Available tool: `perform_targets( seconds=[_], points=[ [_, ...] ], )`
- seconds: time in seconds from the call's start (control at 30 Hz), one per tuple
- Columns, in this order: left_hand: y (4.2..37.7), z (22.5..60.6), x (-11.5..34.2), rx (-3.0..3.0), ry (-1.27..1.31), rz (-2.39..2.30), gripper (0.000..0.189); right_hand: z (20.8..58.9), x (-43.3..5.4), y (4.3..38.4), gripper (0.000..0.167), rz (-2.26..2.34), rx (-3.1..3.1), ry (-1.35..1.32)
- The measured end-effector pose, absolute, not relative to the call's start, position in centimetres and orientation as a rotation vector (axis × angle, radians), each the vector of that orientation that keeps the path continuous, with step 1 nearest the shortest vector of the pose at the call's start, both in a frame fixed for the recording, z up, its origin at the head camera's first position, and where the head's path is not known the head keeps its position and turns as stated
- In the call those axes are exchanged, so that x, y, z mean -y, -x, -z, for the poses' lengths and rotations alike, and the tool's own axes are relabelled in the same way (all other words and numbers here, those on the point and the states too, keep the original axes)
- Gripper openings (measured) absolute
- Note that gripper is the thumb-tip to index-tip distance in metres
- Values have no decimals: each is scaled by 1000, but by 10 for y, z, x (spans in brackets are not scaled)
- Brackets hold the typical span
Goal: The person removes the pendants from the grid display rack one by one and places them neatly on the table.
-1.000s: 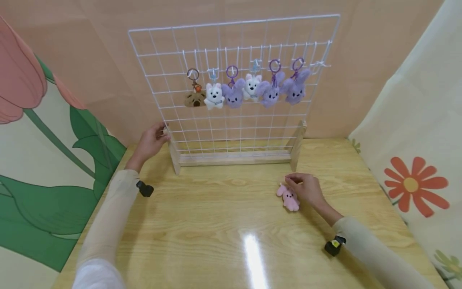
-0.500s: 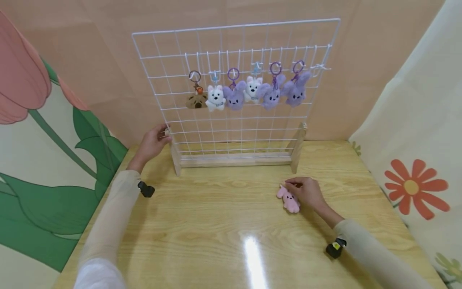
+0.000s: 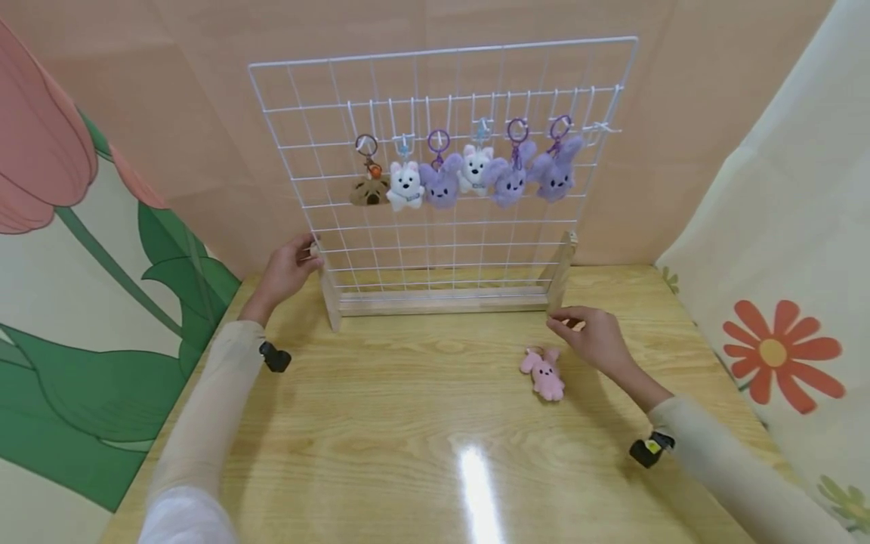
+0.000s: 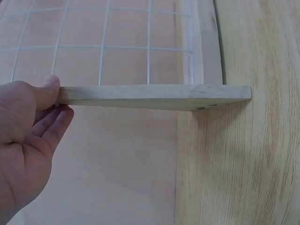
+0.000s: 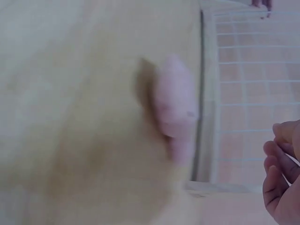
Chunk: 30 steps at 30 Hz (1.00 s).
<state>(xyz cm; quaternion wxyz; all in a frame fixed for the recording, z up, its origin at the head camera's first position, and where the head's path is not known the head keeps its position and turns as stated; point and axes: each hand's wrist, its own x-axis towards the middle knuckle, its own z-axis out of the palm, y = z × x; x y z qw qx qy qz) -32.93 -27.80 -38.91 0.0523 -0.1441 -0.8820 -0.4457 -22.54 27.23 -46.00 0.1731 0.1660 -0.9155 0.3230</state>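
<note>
My left hand (image 3: 285, 272) pinches the top end of the wooden side leg (image 4: 154, 95) of a white wire grid rack (image 3: 445, 53), thumb on one face and fingers on the other. A pink bunny plush keychain (image 3: 547, 378) lies face up on the table in front of the rack's right end. Beyond it, close to the foot of the right wooden leg (image 3: 563, 268), is my right hand (image 3: 594, 336), fingers loosely bent and nothing visible between them. In the right wrist view the pink plush (image 5: 176, 105) looks blurred, apart from the fingertips.
Along the grid hang plush keychains on white hooks: a brown one (image 3: 370, 190), two white dogs (image 3: 405, 185) and three purple bunnies (image 3: 556, 177). A wooden base bar (image 3: 442, 304) joins the legs. Flower-printed cloths flank the wood-grain table (image 3: 381, 423).
My right hand has let go of the pink bunny plush keychain and moved up and right, toward the rack's right leg. The plush stays on the table; my left hand keeps its grip.
</note>
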Motion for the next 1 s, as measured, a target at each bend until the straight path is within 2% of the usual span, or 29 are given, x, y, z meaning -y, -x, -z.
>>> perform_targets(
  seconds=[0.3, 0.53, 1.0],
  points=[
    [329, 389, 278, 2687, 440, 1351, 53, 394, -272, 232, 20, -833, 2463, -483],
    [328, 388, 280, 2681, 452, 1363, 52, 348, -268, 241, 26, -965, 2369, -431],
    [329, 387, 277, 2713, 426, 1331, 52, 291, -248, 245, 32, -1004, 2168, -328]
  ],
)
